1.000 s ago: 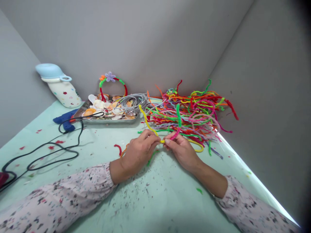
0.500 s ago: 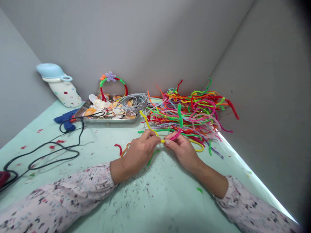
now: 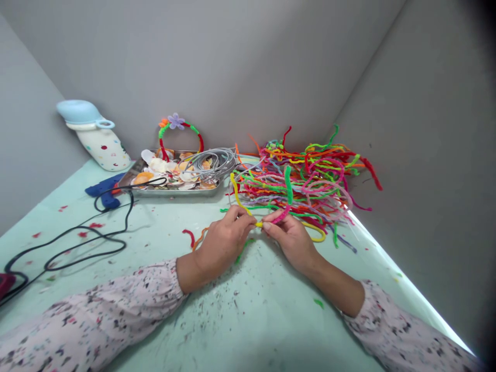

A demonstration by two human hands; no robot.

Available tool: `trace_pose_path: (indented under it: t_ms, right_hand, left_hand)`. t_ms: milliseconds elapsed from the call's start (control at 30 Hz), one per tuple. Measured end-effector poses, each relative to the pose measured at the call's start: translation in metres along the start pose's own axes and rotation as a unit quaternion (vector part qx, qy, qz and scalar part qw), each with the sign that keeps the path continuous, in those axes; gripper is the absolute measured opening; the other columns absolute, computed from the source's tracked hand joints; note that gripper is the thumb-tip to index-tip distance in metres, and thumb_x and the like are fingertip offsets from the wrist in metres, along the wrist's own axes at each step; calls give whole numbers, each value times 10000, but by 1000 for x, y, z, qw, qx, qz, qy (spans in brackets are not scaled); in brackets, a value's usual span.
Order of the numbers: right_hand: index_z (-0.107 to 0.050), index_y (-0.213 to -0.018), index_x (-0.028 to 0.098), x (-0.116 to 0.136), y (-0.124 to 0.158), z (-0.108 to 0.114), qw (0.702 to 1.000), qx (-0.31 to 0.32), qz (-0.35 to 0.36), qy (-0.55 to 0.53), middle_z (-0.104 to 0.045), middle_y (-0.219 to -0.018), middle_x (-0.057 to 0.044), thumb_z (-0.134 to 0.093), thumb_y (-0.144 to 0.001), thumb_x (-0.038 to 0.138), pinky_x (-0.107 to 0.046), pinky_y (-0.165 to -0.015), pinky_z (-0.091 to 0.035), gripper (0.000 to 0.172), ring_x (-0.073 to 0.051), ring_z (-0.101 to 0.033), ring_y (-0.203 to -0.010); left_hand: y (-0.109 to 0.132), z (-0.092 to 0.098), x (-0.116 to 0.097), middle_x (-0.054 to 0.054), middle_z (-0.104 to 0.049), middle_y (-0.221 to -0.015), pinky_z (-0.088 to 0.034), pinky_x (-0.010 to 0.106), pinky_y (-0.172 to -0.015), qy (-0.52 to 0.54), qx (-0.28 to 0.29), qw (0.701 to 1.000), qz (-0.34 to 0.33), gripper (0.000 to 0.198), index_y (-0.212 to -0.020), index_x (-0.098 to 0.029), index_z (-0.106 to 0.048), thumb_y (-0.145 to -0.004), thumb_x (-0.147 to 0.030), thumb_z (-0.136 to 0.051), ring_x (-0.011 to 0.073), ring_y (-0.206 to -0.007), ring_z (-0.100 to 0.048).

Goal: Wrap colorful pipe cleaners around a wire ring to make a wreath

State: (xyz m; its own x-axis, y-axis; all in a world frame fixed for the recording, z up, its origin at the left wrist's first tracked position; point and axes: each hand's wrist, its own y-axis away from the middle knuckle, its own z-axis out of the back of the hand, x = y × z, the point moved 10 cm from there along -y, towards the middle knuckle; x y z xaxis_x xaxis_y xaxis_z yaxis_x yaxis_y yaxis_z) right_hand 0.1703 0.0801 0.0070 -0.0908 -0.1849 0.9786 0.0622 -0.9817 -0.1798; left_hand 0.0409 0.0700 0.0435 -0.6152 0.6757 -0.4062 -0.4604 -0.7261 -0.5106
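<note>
My left hand (image 3: 228, 232) pinches a yellow pipe cleaner (image 3: 239, 195), whose free end sticks up above the fingers. Close beside it, my right hand (image 3: 290, 237) grips a strand with a pink part (image 3: 282, 215) and a green upper part (image 3: 288, 185). Between the fingertips of both hands, a short yellow stretch shows, apparently wound around a thin core. A yellow loop (image 3: 318, 235) comes out past the right hand. Behind the hands lies a large pile of coloured pipe cleaners (image 3: 298, 194).
A metal tray (image 3: 178, 192) holds seashells, a coil of grey wire (image 3: 217, 164) and an upright pipe-cleaner hoop (image 3: 200, 139) with flowers. To its left are a blue glue gun (image 3: 104, 187), a black cord (image 3: 85, 226) and a blue-capped bottle (image 3: 104, 147). Walls stand behind and right.
The free end of the yellow pipe cleaner has swung up and slightly to the right. Both hands keep almost the same place and grip.
</note>
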Motion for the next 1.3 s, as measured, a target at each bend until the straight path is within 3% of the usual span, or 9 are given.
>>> trace_pose_path:
  t_ms: [300,800,1300]
  right_hand:
    - [-607,-864,211,5,4,1,999,-17,35,19,-625,-829,-17,-643,-810,286,-316,-706,-442,99,-164,-569,-745]
    - [-598,-844,216,9,4,-3,996,-3,69,51,-629,-821,-19,-617,-833,260,-320,-742,-454,49,-178,-586,-784]
    - [-604,-853,220,14,6,-5,991,-4,89,96,-637,-827,-23,-593,-845,249,-332,-764,-451,31,-184,-592,-794]
  left_hand:
    - [-2,-6,-2,61,-559,-994,-504,253,-660,-31,58,998,8,181,-1008,-177,-588,-945,-192,-419,149,-822,-599]
    - [-4,-20,5,67,-561,-961,-493,303,-679,-26,124,990,60,153,-963,-160,-561,-917,-161,-415,182,-806,-592]
    - [-3,-22,9,59,-570,-912,-492,309,-711,2,121,989,85,143,-924,-160,-561,-896,-145,-422,191,-838,-589]
